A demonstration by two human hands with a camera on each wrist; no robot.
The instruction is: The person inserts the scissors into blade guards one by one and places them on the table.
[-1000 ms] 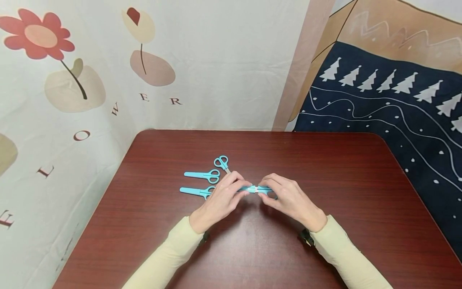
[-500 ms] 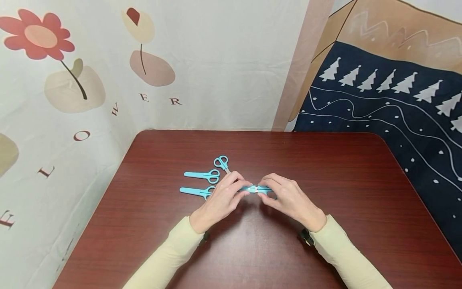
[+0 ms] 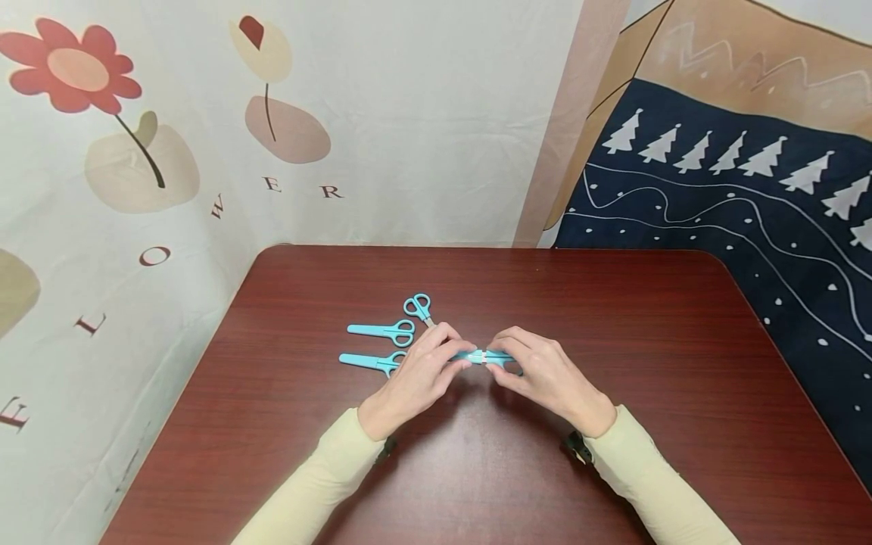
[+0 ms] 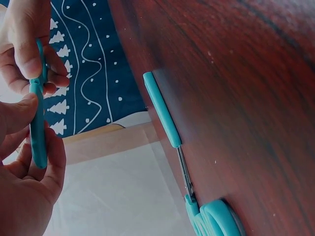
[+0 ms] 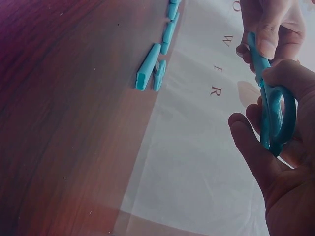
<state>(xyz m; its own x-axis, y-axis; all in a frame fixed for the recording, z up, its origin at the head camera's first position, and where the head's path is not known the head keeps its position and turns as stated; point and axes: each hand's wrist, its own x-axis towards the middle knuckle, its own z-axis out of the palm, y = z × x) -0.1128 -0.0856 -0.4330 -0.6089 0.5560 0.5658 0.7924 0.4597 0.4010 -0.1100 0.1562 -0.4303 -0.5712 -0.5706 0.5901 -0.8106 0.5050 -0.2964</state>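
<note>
Both hands hold one pair of light-blue scissors (image 3: 484,356) level between them. My left hand (image 3: 421,369) pinches the blue blade cover (image 4: 38,135) between thumb and fingers. At the other end, my right hand (image 3: 545,372) pinches the scissors by the handles (image 5: 286,120). The cover sits over the blades, right up against the handle part. Another pair of scissors (image 3: 418,306), its metal blades showing, lies on the table behind my left hand. A loose blue cover (image 4: 161,108) lies close to it, hidden in the head view.
Two more covered scissors lie to the left: an upper pair (image 3: 381,331) and a lower pair (image 3: 371,362), the lower one's handles partly behind my left hand. The brown wooden table (image 3: 613,303) reaches back to a flower-printed white cloth (image 3: 422,151).
</note>
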